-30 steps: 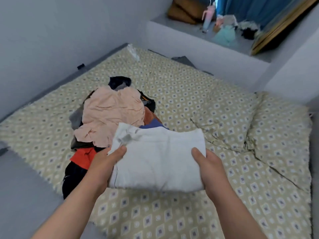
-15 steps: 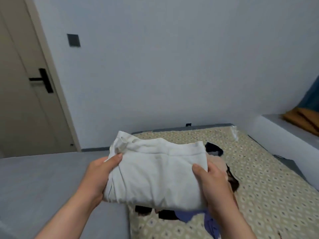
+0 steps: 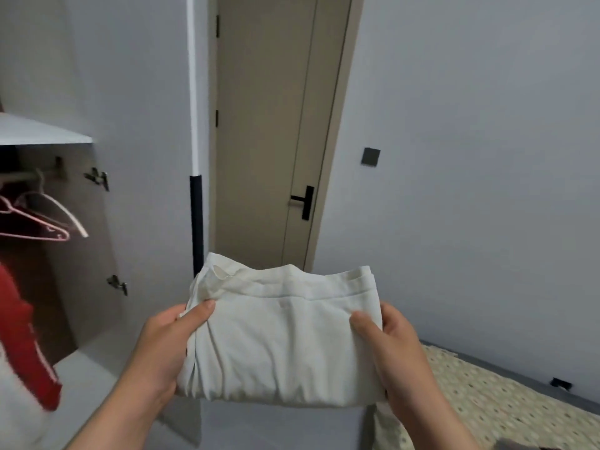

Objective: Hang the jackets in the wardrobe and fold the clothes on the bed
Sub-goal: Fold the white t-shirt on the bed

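Note:
A folded white garment (image 3: pixel 285 339) is held up in front of me, off the bed. My left hand (image 3: pixel 162 349) grips its left side with the thumb on top. My right hand (image 3: pixel 393 349) grips its right side the same way. The open wardrobe (image 3: pixel 48 138) is at the left, with empty hangers (image 3: pixel 48 219) on its rail and a red garment (image 3: pixel 22 345) hanging below. A corner of the patterned bed (image 3: pixel 503 401) shows at the lower right.
The wardrobe door (image 3: pixel 152 157) stands open between me and a closed beige room door (image 3: pixel 269 131) with a black handle. A white wall with a dark switch (image 3: pixel 370 156) lies to the right. Grey floor is below.
The view has swung left from the bed and its clothes pile to the wardrobe and door. Both hands keep the same hold on the folded white garment and carried it along.

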